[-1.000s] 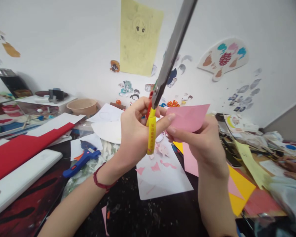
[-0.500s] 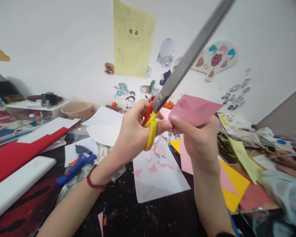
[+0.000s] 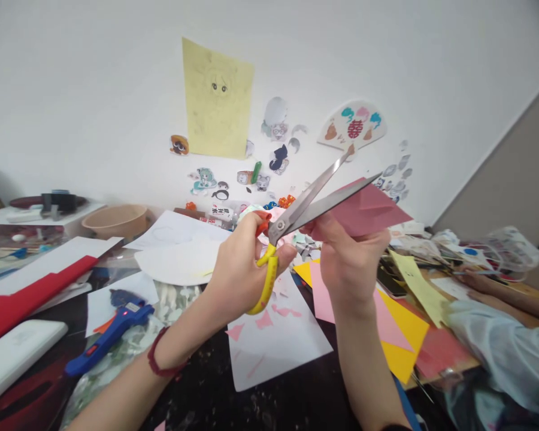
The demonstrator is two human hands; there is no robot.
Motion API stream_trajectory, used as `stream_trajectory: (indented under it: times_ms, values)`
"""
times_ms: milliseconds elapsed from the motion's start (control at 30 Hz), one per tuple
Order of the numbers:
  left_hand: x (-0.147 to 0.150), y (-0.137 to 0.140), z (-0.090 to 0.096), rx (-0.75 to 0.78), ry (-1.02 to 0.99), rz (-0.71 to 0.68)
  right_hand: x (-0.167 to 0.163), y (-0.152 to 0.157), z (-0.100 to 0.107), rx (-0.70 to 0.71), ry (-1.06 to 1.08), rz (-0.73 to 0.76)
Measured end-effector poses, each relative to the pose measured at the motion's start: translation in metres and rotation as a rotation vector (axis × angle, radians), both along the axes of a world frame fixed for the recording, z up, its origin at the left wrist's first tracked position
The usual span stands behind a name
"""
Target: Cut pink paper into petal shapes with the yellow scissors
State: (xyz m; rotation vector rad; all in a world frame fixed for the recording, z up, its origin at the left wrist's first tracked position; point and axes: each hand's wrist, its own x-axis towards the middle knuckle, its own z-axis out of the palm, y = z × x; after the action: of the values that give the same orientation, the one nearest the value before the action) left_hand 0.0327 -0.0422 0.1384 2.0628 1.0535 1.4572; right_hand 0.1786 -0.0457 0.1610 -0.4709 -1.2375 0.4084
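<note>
My left hand (image 3: 245, 263) grips a pair of scissors (image 3: 308, 209) by the red and yellow handles. The blades are spread apart and point up and to the right, one of them lying across the near side of a folded piece of pink paper (image 3: 371, 209). My right hand (image 3: 353, 260) pinches that paper along its lower edge, thumb on top. Below both hands, a white sheet (image 3: 281, 353) lies on the dark table with several small pink scraps on it.
A blue glue gun (image 3: 112, 335) lies at left, near a white box (image 3: 20, 359) and a red strip (image 3: 36, 296). Yellow paper (image 3: 402, 359) and pink paper (image 3: 323, 293) lie at right. Farther right are a co-worker's arm (image 3: 512, 293) and sleeve. Behind stands a tan bowl (image 3: 114, 222).
The scissors have swung down from a steep angle, their blades have opened, and they now reach the pink paper. The camera view has shifted, lowering the wall pictures.
</note>
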Motion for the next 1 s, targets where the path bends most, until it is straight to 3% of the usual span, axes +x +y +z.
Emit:
stream_trajectory:
  times_ms: [233,467,1000]
  values:
    - [0.0006,-0.0015,-0.0015,0.008,0.057,0.009,-0.0017,-0.0012,-0.002,0.013,-0.011,-0.037]
    - [0.0009,-0.0038,-0.0004,0.059,0.062,-0.009,-0.0014,-0.001,-0.0018,0.114,0.021,0.009]
    - [-0.0004,-0.0004,0.0004,0.085,0.1,0.028,-0.0008,-0.0073,-0.0007,0.03,-0.056,-0.114]
